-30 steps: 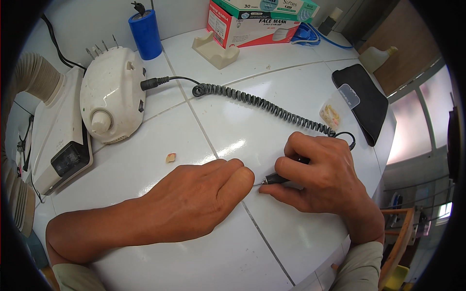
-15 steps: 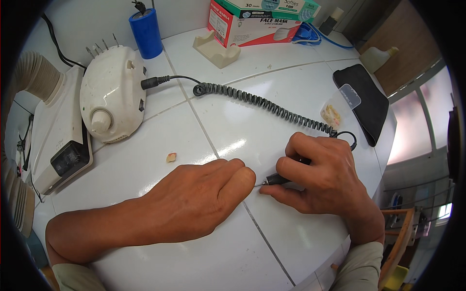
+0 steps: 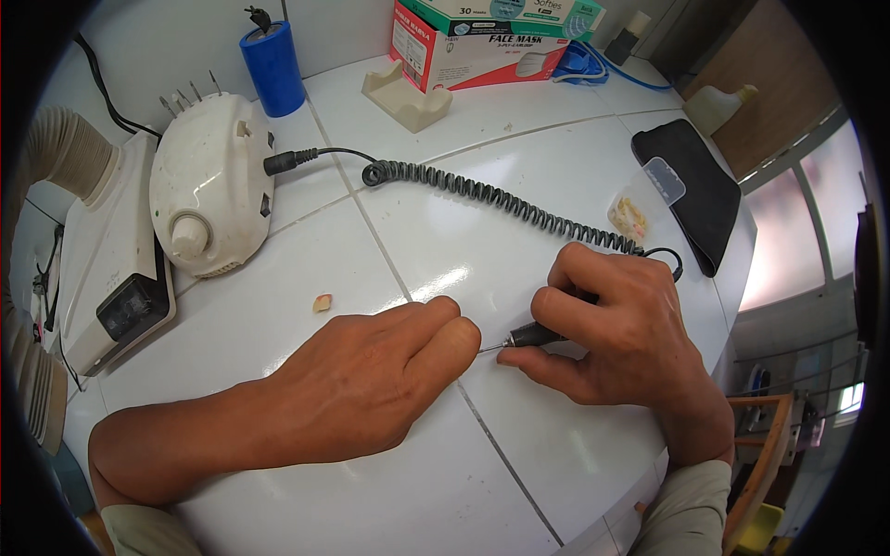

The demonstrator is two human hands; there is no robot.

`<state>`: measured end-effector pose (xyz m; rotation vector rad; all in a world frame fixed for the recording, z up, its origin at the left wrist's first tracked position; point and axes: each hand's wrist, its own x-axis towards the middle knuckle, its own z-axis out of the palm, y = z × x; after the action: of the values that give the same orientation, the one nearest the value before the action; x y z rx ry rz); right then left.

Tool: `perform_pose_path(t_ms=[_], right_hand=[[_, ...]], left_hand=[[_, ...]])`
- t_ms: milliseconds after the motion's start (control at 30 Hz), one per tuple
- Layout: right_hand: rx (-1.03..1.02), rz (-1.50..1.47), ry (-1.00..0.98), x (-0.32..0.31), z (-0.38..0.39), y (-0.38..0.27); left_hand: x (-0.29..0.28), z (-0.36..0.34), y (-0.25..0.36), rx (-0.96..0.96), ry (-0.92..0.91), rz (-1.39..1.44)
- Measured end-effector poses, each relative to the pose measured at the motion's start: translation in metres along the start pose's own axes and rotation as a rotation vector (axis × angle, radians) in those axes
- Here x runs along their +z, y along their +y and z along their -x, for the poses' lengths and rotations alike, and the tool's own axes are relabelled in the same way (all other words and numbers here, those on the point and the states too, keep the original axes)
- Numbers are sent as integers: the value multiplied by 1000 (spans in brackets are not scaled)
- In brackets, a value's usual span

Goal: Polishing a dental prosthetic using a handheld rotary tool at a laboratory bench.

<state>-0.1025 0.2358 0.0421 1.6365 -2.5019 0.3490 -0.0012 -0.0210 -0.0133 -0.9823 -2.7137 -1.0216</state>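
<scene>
My right hand (image 3: 621,329) grips a black rotary handpiece (image 3: 536,334) like a pen, with its thin metal bit (image 3: 491,348) pointing left. The bit's tip reaches the fingertips of my left hand (image 3: 371,380), where its end is lost from sight. My left hand is closed, back of the hand up, fingers curled under; whatever it pinches is hidden. A coiled black cord (image 3: 501,196) runs from the handpiece to a white control box (image 3: 209,185) with a round knob. Left of the tile seam, beyond my left hand, lies a small cream and pinkish piece (image 3: 322,303).
A lidded clear plastic box (image 3: 630,218) of small pieces sits beside a black pouch (image 3: 695,195). Mask boxes (image 3: 477,56), a beige cradle (image 3: 405,97) and a blue cylinder (image 3: 273,69) stand at the back. A white machine with a hose (image 3: 74,153) occupies the left.
The view has shifted slightly. My right hand and the handpiece have drawn back a little from my left hand, so more of the bit shows. Both hands keep their grips.
</scene>
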Motion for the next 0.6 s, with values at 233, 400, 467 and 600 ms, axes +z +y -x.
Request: perform_pose_path(t_ms=[233, 400, 467, 600], right_hand=[[-9, -2, -8, 2, 0, 1], [-15, -5, -9, 4, 1, 1], [-17, -9, -10, 5, 0, 1], [-9, -9, -25, 3, 1, 1]], left_hand=[[0, -1, 1, -12, -11, 6], [-1, -1, 1, -9, -14, 5], [-1, -1, 1, -7, -14, 4], [-1, -1, 1, -8, -13, -1]])
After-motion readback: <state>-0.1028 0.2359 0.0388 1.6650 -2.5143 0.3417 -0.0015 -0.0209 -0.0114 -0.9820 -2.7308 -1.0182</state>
